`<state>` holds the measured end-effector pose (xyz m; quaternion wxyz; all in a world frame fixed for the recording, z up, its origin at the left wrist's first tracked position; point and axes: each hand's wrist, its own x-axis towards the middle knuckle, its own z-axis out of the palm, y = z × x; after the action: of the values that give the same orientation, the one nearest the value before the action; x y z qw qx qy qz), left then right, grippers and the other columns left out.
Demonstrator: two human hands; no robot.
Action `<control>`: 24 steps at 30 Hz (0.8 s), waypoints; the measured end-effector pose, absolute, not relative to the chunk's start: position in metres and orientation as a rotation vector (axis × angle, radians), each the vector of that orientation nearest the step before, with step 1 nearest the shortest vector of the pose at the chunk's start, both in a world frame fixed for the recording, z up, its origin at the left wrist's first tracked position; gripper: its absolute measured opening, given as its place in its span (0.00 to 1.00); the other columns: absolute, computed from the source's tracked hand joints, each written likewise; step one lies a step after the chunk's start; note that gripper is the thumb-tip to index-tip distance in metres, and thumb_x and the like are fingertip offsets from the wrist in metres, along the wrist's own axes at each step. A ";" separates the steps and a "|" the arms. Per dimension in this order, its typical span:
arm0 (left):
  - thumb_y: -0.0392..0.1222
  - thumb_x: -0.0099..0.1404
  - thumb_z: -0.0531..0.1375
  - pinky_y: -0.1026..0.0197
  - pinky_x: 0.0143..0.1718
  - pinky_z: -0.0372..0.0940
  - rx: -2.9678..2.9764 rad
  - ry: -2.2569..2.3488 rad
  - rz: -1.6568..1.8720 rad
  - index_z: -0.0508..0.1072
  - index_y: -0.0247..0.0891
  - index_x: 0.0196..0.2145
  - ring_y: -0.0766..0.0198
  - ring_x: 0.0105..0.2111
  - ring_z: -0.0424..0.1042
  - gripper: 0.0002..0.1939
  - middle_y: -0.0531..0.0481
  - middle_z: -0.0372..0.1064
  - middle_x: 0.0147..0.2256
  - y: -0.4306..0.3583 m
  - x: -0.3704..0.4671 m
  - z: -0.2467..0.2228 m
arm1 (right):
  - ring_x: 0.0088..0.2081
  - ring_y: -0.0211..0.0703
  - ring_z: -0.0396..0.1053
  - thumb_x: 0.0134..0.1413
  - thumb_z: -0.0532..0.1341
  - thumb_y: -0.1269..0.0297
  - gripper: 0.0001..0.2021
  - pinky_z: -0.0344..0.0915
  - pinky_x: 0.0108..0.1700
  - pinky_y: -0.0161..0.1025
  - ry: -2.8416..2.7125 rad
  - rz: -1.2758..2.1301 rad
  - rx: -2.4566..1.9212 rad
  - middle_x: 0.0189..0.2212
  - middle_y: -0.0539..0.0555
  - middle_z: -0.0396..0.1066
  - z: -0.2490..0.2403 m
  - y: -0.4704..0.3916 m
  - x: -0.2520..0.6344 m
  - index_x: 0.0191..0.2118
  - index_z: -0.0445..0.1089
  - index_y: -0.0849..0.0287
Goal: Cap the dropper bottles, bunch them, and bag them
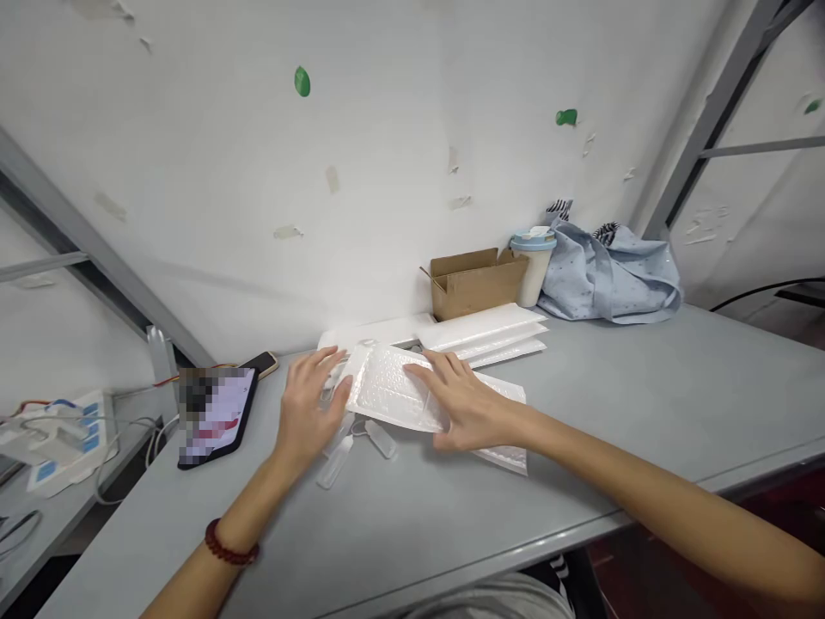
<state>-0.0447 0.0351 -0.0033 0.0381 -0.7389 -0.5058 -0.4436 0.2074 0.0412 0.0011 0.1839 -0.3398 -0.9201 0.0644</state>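
Note:
A white bubble mailer [393, 387] lies at a slant over the grey table. My right hand [467, 400] grips its lower right part, thumb at the near edge and fingers on top. At the mailer's left end is my left hand [313, 400], its thumb and fingers spread apart, with nothing visible held between them. Small clear plastic pieces [381, 438] with loops lie just below the mailer. Another bubble-lined piece [506, 456] shows under my right wrist. Behind my right hand rests a stack of white mailers [493, 331].
An open cardboard box [480, 288], a lidded cup [534, 266] and a light blue cloth bag [609, 275] stand along the wall. A phone [223, 417] lies at the left, near a power strip [68, 438] with cables.

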 end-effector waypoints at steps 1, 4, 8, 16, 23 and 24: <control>0.43 0.60 0.57 0.49 0.46 0.63 -2.312 -1.791 -1.488 0.70 0.35 0.48 0.50 0.47 0.68 0.19 0.39 0.70 0.47 0.037 -0.047 -0.001 | 0.54 0.59 0.48 0.36 0.64 0.62 0.43 0.54 0.52 0.54 -2.599 0.160 -0.951 0.56 0.65 0.46 0.001 0.041 0.207 0.61 0.46 0.61; 0.46 0.58 0.58 0.56 0.36 0.67 -2.635 -2.377 -1.708 0.71 0.34 0.47 0.53 0.37 0.73 0.21 0.42 0.74 0.40 0.037 -0.050 0.005 | 0.53 0.61 0.48 0.37 0.64 0.62 0.42 0.52 0.52 0.56 -2.625 0.077 -0.925 0.56 0.67 0.45 0.001 0.039 0.206 0.60 0.47 0.62; 0.44 0.52 0.62 0.60 0.30 0.65 -2.864 -2.595 -1.795 0.74 0.32 0.40 0.57 0.29 0.73 0.18 0.45 0.75 0.31 0.030 -0.038 0.008 | 0.54 0.64 0.46 0.36 0.63 0.61 0.43 0.49 0.52 0.57 -2.643 -0.009 -0.893 0.57 0.68 0.44 -0.002 0.035 0.203 0.61 0.46 0.64; 0.46 0.51 0.61 0.67 0.20 0.53 -2.752 -2.488 -1.541 0.66 0.35 0.20 0.68 0.19 0.59 0.12 0.56 0.61 0.18 0.013 -0.005 0.001 | 0.55 0.62 0.45 0.43 0.61 0.59 0.42 0.45 0.54 0.60 -2.542 -0.218 -0.798 0.58 0.70 0.45 -0.006 0.027 0.195 0.62 0.40 0.66; 0.46 0.54 0.57 0.67 0.19 0.47 -2.750 -2.402 -1.496 0.57 0.38 0.17 0.70 0.19 0.50 0.15 0.58 0.50 0.17 0.011 -0.004 0.001 | 0.53 0.61 0.52 0.49 0.57 0.65 0.32 0.50 0.52 0.57 -2.557 -0.426 -0.695 0.55 0.69 0.53 -0.008 0.025 0.193 0.60 0.49 0.65; 0.46 0.54 0.57 0.67 0.19 0.46 -2.748 -2.379 -1.478 0.56 0.38 0.16 0.70 0.19 0.49 0.16 0.58 0.49 0.17 0.012 -0.005 0.001 | 0.52 0.59 0.54 0.50 0.56 0.66 0.28 0.52 0.51 0.55 -2.561 -0.433 -0.674 0.54 0.68 0.56 -0.008 0.026 0.193 0.58 0.51 0.65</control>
<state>-0.0048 0.0125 0.0010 -0.3809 -0.6475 -0.5606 -0.3483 0.1935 0.0259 -0.0080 0.2273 -0.2446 -0.9294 -0.1571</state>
